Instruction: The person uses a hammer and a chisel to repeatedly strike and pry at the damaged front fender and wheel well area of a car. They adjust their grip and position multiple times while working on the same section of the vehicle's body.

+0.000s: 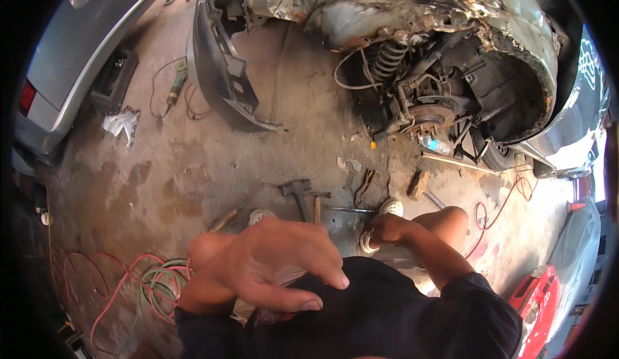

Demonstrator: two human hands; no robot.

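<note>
My left hand (284,262) is raised close in front of my body, thumb and index finger apart with nothing between them. Lower down, my right hand (387,229) reaches to my right shoe (391,208); its fingers are curled and partly hidden, so I cannot tell whether they hold anything. A thin metal bar (351,210) lies on the floor just beside that hand. Around my feet are a dark-headed hammer (298,194), a second hammer with a wooden handle (317,207), pliers (364,188) and a wooden-handled tool (225,219).
Ahead stands a stripped car with an exposed brake disc (433,115) and coil spring (390,59). A loose bumper (225,81), green power tool (176,87) and grey vehicle (97,36) are left. Hoses (161,280) coil lower left; a wooden block (419,183) lies right.
</note>
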